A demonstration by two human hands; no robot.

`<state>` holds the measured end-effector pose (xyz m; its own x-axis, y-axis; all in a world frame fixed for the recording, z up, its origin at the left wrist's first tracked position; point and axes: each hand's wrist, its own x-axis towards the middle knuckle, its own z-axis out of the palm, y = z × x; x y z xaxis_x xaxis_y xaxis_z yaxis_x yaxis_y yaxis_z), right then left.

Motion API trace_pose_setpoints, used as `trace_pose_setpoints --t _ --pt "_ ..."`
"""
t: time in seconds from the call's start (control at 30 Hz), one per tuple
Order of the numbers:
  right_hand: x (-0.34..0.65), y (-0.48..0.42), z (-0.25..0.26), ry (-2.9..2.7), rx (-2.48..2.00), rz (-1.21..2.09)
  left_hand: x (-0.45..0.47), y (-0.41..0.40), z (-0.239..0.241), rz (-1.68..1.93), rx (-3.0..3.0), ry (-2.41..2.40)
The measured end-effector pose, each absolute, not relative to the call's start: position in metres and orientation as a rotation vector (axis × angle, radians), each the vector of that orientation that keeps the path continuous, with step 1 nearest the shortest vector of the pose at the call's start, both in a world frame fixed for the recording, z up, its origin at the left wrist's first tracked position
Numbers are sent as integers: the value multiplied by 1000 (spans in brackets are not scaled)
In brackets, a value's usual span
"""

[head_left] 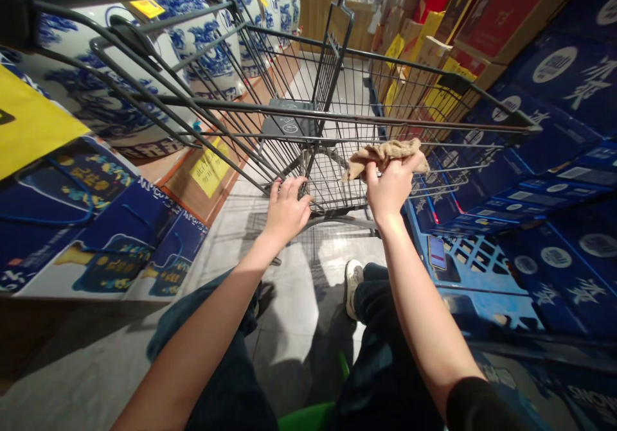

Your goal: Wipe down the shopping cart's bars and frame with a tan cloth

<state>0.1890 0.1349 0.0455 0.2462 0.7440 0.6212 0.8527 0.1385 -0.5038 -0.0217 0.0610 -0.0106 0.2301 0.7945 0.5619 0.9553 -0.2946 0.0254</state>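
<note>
A dark wire shopping cart (pixel 308 106) fills the middle of the head view, seen from low down at its rear end. My right hand (pixel 391 184) is closed on a crumpled brown cloth (pixel 385 153) and presses it against the cart's wires near the lower right side. My left hand (pixel 285 207) rests on the bottom rear edge of the cart basket, fingers curled over the wires. My legs in dark trousers and a white shoe (pixel 353 277) show below, over a pale tiled floor.
Large blue-and-white porcelain jars (pixel 202 39) with yellow tags stand on a wooden ledge at left, above blue printed cartons (pixel 96 225). Stacked blue boxes (pixel 569 123) and a blue plastic pallet (pixel 482 277) line the right. Red and brown cartons (pixel 448 7) sit farther back along the aisle.
</note>
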Motion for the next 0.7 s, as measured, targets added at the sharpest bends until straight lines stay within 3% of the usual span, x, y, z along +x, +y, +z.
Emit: trace_pose_setpoints --t 0.27,0.5,0.7 --pt "204 126 32 -1727 -1915 -231 -22 61 -10 -692 -2189 -1654" --pt "192 131 43 -1605 -1666 -233 -20 61 -10 -695 -2195 -1681" --pt "190 133 17 -1621 -1686 -152 -21 61 -10 -684 -2178 -1655"
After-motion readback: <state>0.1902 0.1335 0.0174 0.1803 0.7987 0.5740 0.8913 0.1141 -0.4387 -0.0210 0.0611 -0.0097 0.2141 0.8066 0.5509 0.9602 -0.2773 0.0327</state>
